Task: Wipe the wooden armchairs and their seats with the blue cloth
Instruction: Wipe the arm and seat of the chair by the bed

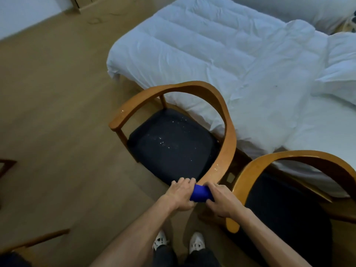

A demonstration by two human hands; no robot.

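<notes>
Beside the bed (221, 54), two armchairs stand. Your left hand (181, 195) and right hand (221, 199) both clench the cloth (201, 193) at the near armrest (227, 147). Bunched cloth risks scattering seat (169, 143) crumbs onto the floor (48, 112).

Near armchair (192, 97): curved wooden rail, orange-brown varnish, glossy, small glints along it. Its seat (169, 143): dark cloth, matt, flecked with pale specks (dust or crumbs, cannot tell). Second armchair (300, 157): same varnished wood, dark matt seat. Blue cloth (201, 193): soft fabric, matt, saturated. Bed (221, 51): white quilted cotton-like cover, creased, matt. Floor (48, 103): pale wood-look boards, smooth, low sheen.
</notes>
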